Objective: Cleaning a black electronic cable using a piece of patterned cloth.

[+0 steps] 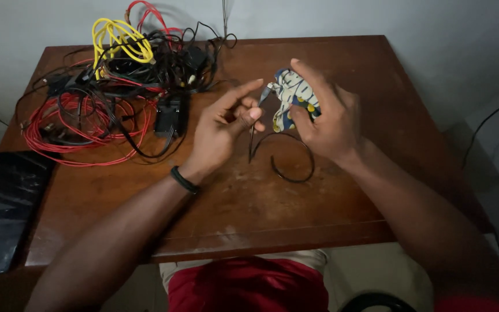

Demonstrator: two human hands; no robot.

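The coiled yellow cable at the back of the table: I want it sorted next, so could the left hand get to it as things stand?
Probably yes. The coiled yellow cable lies on top of the tangled pile, uncovered, but the left hand is pinching a thin black cable and would have to release it.

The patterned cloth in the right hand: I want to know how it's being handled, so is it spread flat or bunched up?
Bunched up: the patterned cloth is crumpled in the right hand.

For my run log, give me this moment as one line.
left hand: pinching thin black cable near its plug | right hand: holding patterned cloth | cable loops on wooden table | tangled wires far left
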